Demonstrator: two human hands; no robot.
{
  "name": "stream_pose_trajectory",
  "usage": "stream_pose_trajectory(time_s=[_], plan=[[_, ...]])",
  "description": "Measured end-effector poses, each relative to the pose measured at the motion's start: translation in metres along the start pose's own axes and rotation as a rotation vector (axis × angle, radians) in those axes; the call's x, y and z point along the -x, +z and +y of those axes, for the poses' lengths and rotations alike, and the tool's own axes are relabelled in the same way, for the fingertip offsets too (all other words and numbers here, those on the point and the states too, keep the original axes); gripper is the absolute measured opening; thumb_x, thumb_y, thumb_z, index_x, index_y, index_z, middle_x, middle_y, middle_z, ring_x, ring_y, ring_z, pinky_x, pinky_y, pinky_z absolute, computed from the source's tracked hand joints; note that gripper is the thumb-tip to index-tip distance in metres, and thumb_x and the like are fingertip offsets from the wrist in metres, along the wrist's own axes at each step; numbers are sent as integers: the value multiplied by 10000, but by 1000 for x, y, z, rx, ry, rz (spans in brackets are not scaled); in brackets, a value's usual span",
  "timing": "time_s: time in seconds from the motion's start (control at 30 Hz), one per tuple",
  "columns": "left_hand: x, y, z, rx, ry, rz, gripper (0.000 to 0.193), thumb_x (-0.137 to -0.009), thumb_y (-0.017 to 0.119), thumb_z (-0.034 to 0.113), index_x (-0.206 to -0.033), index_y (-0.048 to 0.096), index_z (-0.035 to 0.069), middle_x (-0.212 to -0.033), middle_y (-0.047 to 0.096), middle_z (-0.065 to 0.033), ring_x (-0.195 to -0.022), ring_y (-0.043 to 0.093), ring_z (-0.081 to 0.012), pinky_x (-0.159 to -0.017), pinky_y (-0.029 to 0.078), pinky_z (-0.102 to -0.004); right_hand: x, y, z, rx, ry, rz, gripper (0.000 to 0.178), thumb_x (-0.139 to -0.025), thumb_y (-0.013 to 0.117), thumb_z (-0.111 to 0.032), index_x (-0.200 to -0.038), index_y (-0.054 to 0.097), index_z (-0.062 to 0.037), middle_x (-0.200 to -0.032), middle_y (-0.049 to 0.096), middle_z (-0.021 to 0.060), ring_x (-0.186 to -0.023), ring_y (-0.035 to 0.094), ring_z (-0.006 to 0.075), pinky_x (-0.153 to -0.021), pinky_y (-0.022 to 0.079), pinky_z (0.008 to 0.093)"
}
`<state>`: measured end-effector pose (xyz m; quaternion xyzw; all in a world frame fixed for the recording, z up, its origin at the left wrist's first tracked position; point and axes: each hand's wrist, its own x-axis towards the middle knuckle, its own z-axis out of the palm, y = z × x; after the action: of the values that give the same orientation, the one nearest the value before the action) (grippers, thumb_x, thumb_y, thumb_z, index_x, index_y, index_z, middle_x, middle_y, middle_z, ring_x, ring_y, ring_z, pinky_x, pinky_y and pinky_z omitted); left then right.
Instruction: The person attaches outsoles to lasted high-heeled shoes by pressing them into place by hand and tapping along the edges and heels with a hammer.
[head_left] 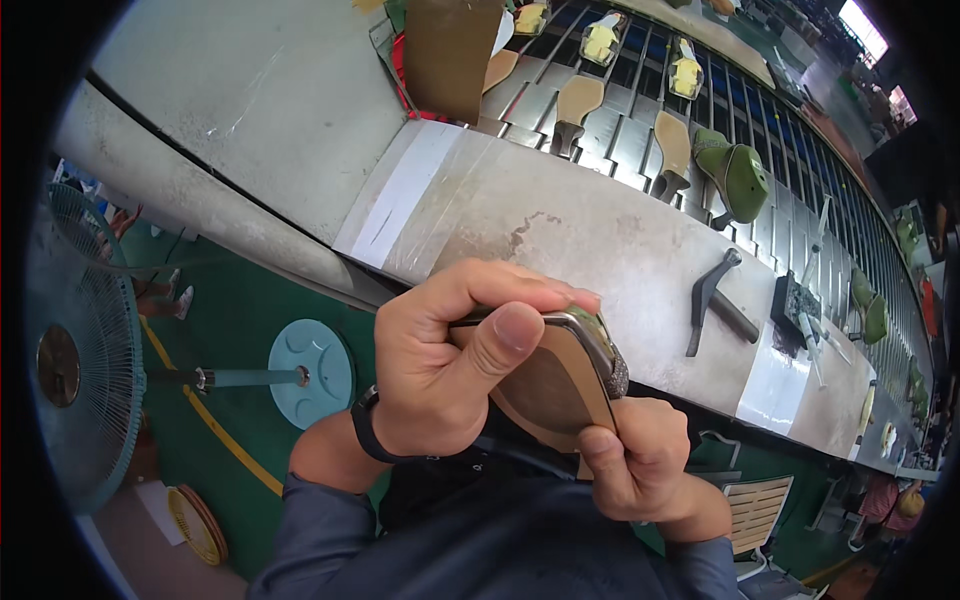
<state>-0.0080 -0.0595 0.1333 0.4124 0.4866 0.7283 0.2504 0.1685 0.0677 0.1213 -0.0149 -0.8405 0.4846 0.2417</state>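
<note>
Looking at a scuffed, pale bench (600, 230) beside a metal-barred conveyor (620, 125), plus green flooring (235, 330) and a light-blue fan (95, 350) off left. Got a shoe (555, 390) up by the bench's near edge, smooth, curvy, tan-soled, gripped round one side by the left hand (440, 375), pinched thumb-to-fingers in the right hand (643, 465).

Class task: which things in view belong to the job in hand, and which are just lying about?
Job:
tan-soled shoe with shiny edge, in left hand and right hand
dark curved-headed hammer, unheld, probably

Apparently lying about:
pale-blue round-caged fan
white-framed chair with slatted wooden seat
</note>
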Motion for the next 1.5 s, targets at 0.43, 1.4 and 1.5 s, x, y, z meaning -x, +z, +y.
stream_pose_trajectory(time_s=[0.43, 1.4, 1.5], plan=[[-4, 6, 11, -242, -82, 211, 135, -868, 825, 72, -906, 707, 20, -876, 736, -57, -793, 695, -111, -702, 545, -269, 12, 17, -3, 115, 56, 40, 211, -993, 639, -169, -862, 643, -4, -630, 578, 67, -529, 562, 217, -489, 389, 361], [-51, -35, -36, -373, 38, 392, 204, -1014, 735, 173, -913, 615, 43, -789, 634, 27, -711, 534, -16, -649, 433, -202, -33, -2, 38, 148, 103, 22, 149, -903, 785, -114, -847, 685, -18, -659, 621, 149, -547, 619, 323, -500, 468, 404], [-51, -35, -42, -373, 69, 403, 237, -1029, 726, 213, -920, 605, 41, -789, 628, 31, -712, 525, -15, -652, 424, -197, -32, -4, 44, 56, 164, 49, 195, -927, 774, -144, -811, 680, -19, -638, 608, 150, -536, 611, 325, -499, 467, 408]])
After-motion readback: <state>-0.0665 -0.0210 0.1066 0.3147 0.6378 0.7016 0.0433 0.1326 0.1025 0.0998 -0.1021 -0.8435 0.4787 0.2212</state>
